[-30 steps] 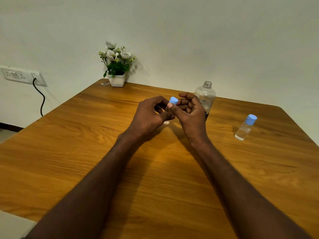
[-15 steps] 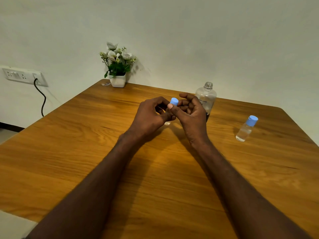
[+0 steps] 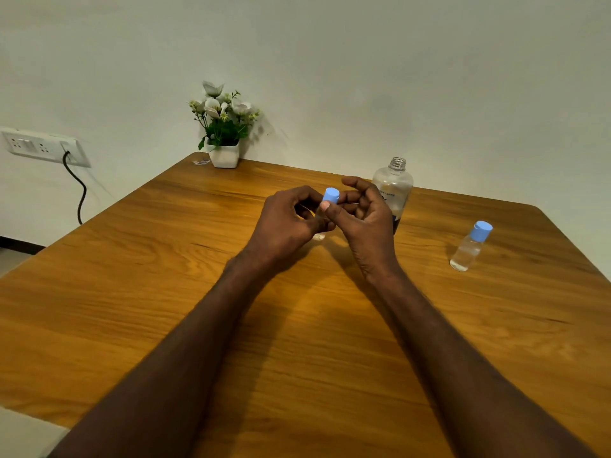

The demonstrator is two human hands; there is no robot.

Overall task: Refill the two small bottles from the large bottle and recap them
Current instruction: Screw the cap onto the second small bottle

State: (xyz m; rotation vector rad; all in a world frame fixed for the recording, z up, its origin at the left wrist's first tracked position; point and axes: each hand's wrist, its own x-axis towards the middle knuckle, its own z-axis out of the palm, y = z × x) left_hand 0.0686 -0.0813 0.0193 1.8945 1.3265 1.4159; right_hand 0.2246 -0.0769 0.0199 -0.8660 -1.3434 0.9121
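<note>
Near the middle of the brown wooden surface (image 3: 165, 292), both hands meet around 1 small clear plastic bottle (image 3: 319, 235), of which only the base shows below the fingers; the base appears to rest on or just above the wood, which of the 2 cannot be told. Left hand (image 3: 287, 223): fingers curled closed around the body of that bottle, gripping it. Right hand (image 3: 363, 219): thumb and forefinger pinched on the light blue plastic cap (image 3: 331, 195) at the top of the held bottle; the remaining fingers are loosely curled and spread behind it. Whether the cap is fully seated cannot be told.

Just behind the right hand, touching it in the view, stands the large clear plastic bottle (image 3: 393, 186), upright, its threaded neck uncapped, a dark band at its base. The liquid level inside is not readable.

Well apart to the right of both hands stands the second small clear plastic bottle with a light blue cap (image 3: 471, 246), cap on, holding clear liquid, untouched by either hand. It leans in the view, which may be lens distortion.

At the far left corner of the surface sits a white square pot of white artificial flowers (image 3: 224, 133). On the wall at left is a white socket panel (image 3: 36, 145) with a black cable (image 3: 79, 193) hanging from it.
</note>
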